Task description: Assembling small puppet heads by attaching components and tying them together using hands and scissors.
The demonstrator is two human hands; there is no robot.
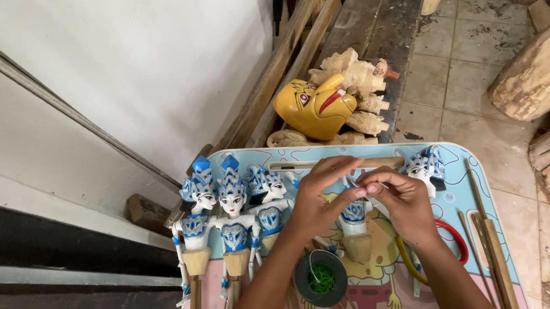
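Your left hand and right hand meet fingertip to fingertip — fingers pinched on the top of a blue-white puppet body | body hangs just below fingers, long axis toward you | both hands equally near, over the tabletop.

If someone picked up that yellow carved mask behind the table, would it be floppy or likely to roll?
The yellow mask looks like carved, painted wood, so probably stiff, not floppy. Its rounded shape suggests it could rock or tip if nudged. It rests among unpainted carved pieces, which might shift when it is lifted.
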